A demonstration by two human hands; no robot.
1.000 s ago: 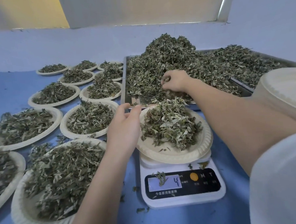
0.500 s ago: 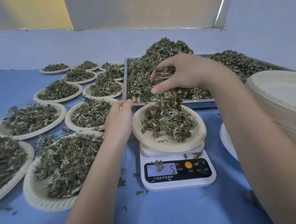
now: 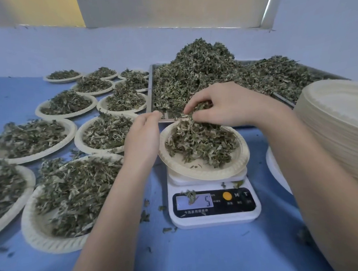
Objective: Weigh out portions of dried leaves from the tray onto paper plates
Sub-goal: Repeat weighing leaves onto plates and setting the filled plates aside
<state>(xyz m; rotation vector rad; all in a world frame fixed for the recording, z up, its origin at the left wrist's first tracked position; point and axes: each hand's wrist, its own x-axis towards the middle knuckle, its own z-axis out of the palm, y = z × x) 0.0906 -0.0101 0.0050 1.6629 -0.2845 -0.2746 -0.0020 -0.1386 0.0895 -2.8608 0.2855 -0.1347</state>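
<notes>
Right hand (image 3: 230,103): fingers curled, pinching tuft of dried leaves (image 3: 201,142) over paper plate (image 3: 205,171) on scale (image 3: 214,216). Left hand (image 3: 142,137): relaxed, fingertips beside plate rim, holding nothing. Leaves judged light, brittle, loose: take small pinches from pile top. Supply heaped in tray (image 3: 151,91) behind.

The plate (image 3: 205,171) sits on the scale (image 3: 215,218); tray (image 3: 151,91) behind it, filled plates (image 3: 56,150) left, empty stack (image 3: 335,127) right.
</notes>
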